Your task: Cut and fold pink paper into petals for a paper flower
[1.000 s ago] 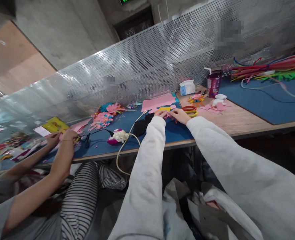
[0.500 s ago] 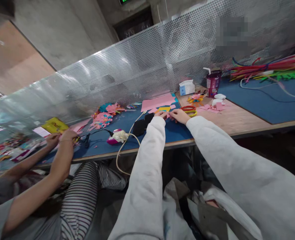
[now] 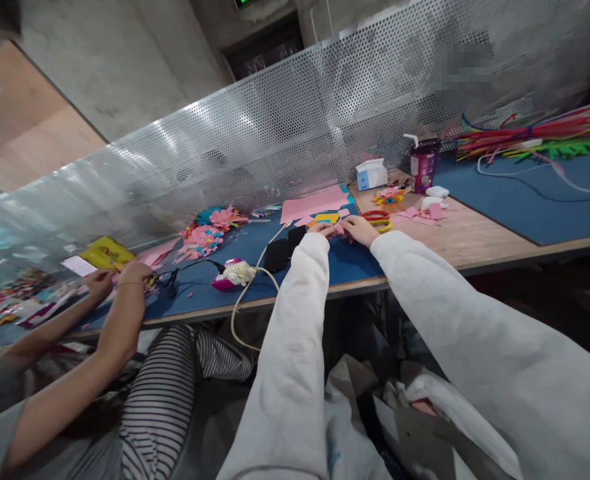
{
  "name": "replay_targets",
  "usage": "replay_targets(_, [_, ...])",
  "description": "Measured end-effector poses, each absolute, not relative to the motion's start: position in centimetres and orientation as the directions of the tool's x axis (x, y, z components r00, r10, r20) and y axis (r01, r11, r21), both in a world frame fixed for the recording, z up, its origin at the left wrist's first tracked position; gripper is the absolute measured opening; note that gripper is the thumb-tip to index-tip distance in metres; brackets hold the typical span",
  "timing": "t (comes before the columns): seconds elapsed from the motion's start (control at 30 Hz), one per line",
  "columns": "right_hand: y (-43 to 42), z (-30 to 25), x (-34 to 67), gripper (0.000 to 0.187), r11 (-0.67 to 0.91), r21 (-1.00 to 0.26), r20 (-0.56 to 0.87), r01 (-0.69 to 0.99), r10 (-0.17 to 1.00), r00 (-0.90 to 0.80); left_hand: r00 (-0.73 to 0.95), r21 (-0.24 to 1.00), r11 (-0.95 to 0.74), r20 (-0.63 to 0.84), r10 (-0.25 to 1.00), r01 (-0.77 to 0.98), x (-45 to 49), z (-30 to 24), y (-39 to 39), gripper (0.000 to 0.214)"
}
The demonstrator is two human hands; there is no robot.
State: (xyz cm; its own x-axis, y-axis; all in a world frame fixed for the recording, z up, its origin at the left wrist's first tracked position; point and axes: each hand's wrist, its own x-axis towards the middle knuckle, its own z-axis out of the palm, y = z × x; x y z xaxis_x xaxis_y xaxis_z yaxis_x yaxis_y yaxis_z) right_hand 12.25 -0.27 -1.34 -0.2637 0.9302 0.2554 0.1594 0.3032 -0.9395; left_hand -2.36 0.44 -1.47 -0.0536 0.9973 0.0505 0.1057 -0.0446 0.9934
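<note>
Small pink paper piece (image 3: 339, 228) sits between the two grips, at the fingertips, just above the blue tabletop (image 3: 357, 263). Right grip (image 3: 361, 231): thumb and fingers nearly together, pinched on the piece's right side. Left grip (image 3: 323, 229): fingers bent in, tips at the piece's left side; too small to tell if it pinches or only touches. Yellow paper (image 3: 327, 218) just beyond the piece, partly behind the hands; pink sheet (image 3: 315, 202) farther back. Scissors (image 3: 383, 226) just right of the right grip, only red and yellow handles clear, blades not made out. Black phone (image 3: 275, 255) near the left sleeve (image 3: 295, 360). Fold lines and exact shape of the piece can't be made out; fingers cover part of it. Both sleeves cut off by the frame's edge. At far left, a co-worker's hands (image 3: 133, 272), what they hold unclear.
</note>
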Motion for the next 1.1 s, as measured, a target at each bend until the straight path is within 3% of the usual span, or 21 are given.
replay_targets(0.2, [-0.6, -1.4, 12.5, 0.024, 0.405, -0.887, 0.327, 0.222, 0.89, -0.319, -0.048, 0.987, -0.065, 0.072, 0.996, 0.148, -2.5, -1.5, 0.4, 0.015])
replay_targets(0.43, [-0.6, -1.3, 13.0, 0.025, 0.387, -0.868, 0.304, 0.31, 0.909, -0.284, 0.004, 0.97, -0.123, 0.125, 0.992, 0.212, -2.2, -1.7, 0.1, 0.014])
replay_targets(0.7, [-0.2, -1.5, 13.0, 0.021, 0.382, -0.9, 0.316, 0.208, 0.903, -0.291, -0.043, 0.967, -0.12, 0.132, 0.99, 0.225, -2.3, -1.2, -0.2, 0.011])
replay_targets(0.97, [-0.1, -1.6, 13.1, 0.025, 0.567, -0.719, 0.478, 0.402, 0.823, -0.306, 0.021, 0.973, -0.038, 0.034, 0.999, 0.228, -1.9, -1.0, -0.4, 0.022])
replay_targets(1.1, [0.0, -1.8, 13.0, 0.021, 0.511, -0.793, 0.409, 0.332, 0.85, -0.332, 0.024, 0.967, -0.057, 0.052, 0.998, 0.247, -1.7, -1.0, -0.6, 0.021])
